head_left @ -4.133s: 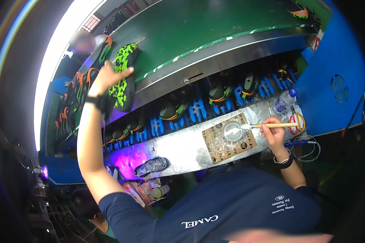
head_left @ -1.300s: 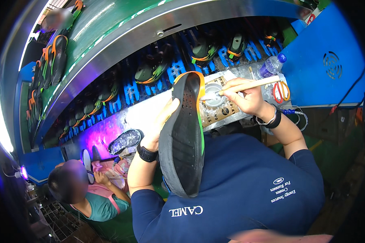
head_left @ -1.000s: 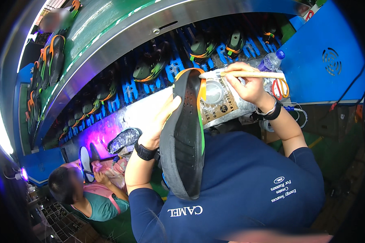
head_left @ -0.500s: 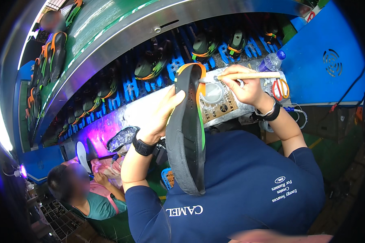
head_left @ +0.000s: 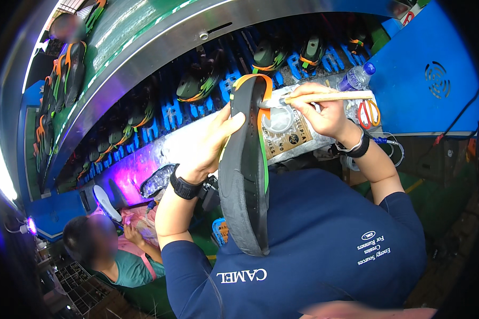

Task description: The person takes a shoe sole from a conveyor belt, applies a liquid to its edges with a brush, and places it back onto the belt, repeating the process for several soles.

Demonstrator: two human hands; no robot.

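Observation:
My left hand (head_left: 212, 142) grips a long black shoe sole (head_left: 243, 175) from its left side, thumb laid over the black face. The sole stands lengthwise in front of me, with an orange rim at its far end and green along the right side. In my right hand (head_left: 324, 112) is a wooden-handled brush (head_left: 330, 97), pinched near its bristle end, the handle pointing right. The bristles meet the orange rim at the sole's right side. Below the brush, a round translucent cup (head_left: 278, 120) sits on a printed brown cardboard sheet (head_left: 295, 139).
Beyond the bench, blue racks (head_left: 230, 85) carry several shoes under a metal-edged conveyor (head_left: 159, 45). A bottle with a purple cap (head_left: 356, 78) and red and orange-handled scissors (head_left: 369, 114) lie right, beside a blue machine housing (head_left: 431, 80). At lower left a co-worker (head_left: 138, 268) handles a sole.
The brush and my right hand have shifted slightly, with the bristles a little farther left against the orange rim. The sole's far end has moved up a little; both holds stay the same.

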